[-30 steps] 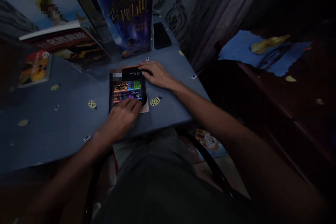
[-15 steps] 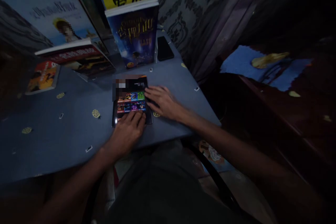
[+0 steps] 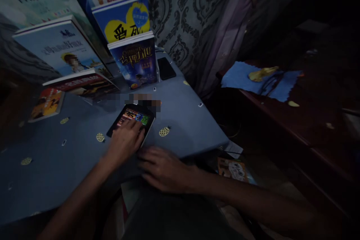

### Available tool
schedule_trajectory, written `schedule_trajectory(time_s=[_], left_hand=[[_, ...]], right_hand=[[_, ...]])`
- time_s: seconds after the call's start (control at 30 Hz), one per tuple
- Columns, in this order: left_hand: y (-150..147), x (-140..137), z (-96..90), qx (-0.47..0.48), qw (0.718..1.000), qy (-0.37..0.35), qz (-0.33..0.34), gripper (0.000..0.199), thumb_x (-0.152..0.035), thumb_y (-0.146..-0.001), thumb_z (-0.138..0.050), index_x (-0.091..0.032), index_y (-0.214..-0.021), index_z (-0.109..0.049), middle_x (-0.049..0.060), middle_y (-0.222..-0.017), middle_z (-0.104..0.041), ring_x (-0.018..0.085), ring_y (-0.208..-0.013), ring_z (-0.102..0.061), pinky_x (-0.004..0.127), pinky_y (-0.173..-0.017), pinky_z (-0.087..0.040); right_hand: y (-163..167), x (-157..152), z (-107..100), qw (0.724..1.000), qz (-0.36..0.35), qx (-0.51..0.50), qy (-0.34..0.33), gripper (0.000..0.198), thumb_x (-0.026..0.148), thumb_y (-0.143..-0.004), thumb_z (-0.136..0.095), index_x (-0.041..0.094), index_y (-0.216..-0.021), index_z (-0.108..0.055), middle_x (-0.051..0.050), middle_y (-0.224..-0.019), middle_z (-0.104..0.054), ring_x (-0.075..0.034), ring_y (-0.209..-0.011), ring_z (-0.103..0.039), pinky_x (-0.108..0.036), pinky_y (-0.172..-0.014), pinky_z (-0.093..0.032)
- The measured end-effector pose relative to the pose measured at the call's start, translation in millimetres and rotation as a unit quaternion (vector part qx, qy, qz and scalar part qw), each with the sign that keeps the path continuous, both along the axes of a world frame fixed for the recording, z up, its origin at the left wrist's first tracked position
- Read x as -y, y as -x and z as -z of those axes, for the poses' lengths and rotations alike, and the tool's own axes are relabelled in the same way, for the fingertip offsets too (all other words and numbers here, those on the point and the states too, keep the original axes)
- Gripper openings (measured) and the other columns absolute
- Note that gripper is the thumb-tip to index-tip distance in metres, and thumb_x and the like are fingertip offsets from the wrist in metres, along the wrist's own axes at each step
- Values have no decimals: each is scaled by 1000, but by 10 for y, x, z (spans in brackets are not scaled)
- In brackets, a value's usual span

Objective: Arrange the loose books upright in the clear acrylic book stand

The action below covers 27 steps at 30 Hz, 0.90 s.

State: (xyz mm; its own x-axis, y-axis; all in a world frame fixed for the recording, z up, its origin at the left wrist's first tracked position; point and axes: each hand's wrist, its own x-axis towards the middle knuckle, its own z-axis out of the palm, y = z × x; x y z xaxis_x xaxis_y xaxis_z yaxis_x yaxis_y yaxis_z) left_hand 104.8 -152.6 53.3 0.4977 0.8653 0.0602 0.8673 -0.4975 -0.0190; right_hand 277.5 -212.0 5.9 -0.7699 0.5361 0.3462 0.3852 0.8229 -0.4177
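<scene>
While our left hand [image 3: 125, 143] lies flat, fingers spread, on the dark booklet [image 3: 132, 118] resting on the blue tabletop [image 3: 182, 120], our right hand [image 3: 163, 168] hovers open, gripping nothing, at the near edge.

The desk [image 3: 174, 112] wears a blue-grey cloth dotted with small pale yellow pineapple motifs. The book [image 3: 132, 118] under the left hand [image 3: 123, 142] has a black cover with a row of orange, blue and green panels. A dark blue book [image 3: 136, 62] stands behind with gold lettering. The curtain [image 3: 182, 11] is pale grey with dark damask scrolls. A black phone [image 3: 165, 68] lies beside it.
</scene>
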Motion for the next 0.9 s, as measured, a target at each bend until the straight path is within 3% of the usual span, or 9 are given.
schedule_trajectory(time_s=[0.17,0.3,0.47,0.63,0.9], left_hand=[[-88,-176,-3,-47,999,-21,2,25,-38,-97,-58,-16,-108,-62,14,-114,-66,31,-110,-62,39,-83,-53],[-179,-189,66,-60,997,-43,10,23,-35,-98,-56,-15,-107,-62,13,-110,-66,28,-104,-62,37,-81,-54],[-286,-168,4,-89,996,17,-18,27,-31,-101,-48,-12,-104,-67,17,-107,-67,32,-108,-61,37,-71,-56],[-349,-154,-101,-124,990,52,-36,32,-30,-103,-43,-12,-108,-70,17,-112,-67,33,-113,-61,37,-73,-57],[-345,-134,13,-101,993,38,-40,34,-23,-104,-38,-12,-107,-70,17,-107,-67,32,-106,-63,36,-68,-57]], right_hand=[[322,-31,-48,994,-99,21,-29,22,31,-94,-64,14,-105,-73,-15,-129,-69,-28,-128,-60,-42,-112,-46],[119,-160,-86,993,-116,-2,35,18,25,-97,-62,16,-110,-71,-11,-126,-72,-21,-122,-64,-37,-111,-46],[-294,-322,-54,991,-32,-90,93,22,21,-100,-57,14,-114,-72,-11,-114,-77,-21,-113,-68,-38,-102,-53],[-531,-415,2,983,31,-166,74,23,20,-100,-55,16,-112,-74,-9,-104,-80,-22,-105,-72,-43,-98,-58],[-667,-525,0,983,104,-152,21,26,19,-99,-53,15,-112,-75,-16,-124,-73,-24,-114,-70,-45,-101,-57]])
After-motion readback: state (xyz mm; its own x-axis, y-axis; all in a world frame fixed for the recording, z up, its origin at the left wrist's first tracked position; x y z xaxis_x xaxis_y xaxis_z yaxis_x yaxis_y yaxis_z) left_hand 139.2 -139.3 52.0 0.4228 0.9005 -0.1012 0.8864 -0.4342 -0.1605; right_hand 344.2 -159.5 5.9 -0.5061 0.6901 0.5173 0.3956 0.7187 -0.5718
